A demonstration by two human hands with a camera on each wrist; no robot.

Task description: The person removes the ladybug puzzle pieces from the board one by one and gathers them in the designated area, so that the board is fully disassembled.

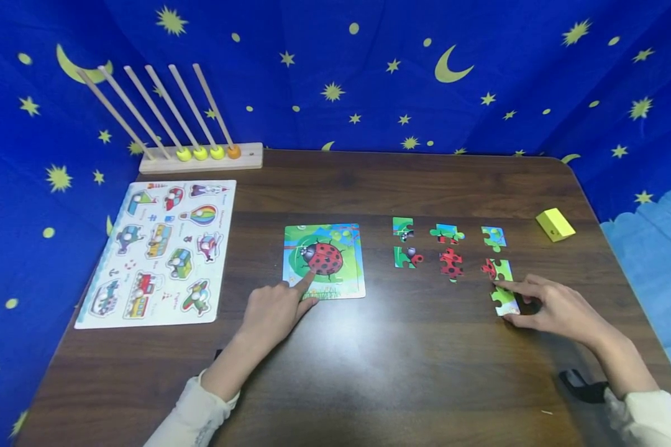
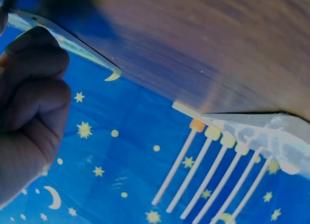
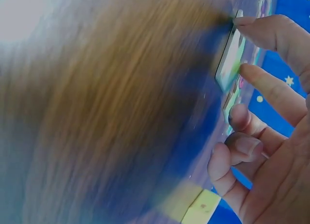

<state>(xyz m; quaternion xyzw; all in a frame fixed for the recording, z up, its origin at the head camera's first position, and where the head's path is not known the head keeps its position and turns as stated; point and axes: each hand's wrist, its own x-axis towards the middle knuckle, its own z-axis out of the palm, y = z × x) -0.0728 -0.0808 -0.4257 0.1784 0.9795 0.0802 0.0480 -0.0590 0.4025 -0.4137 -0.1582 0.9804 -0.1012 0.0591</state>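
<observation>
A square ladybug picture puzzle board lies mid-table in the head view. The left hand touches it, its straight index finger on the ladybug and its other fingers curled, as the left wrist view also shows. To the right, several loose jigsaw pieces sit in two rows, among them a red spotted piece. The right hand pinches a green and white jigsaw piece between thumb and index finger, its other fingers bent. That piece lies just below a green piece with red, close against it.
A white vehicle picture board lies at the left. Behind it stands a wooden peg rack with yellow and orange beads. A yellow block is at the right. Blue star-patterned cloth hangs behind the brown table.
</observation>
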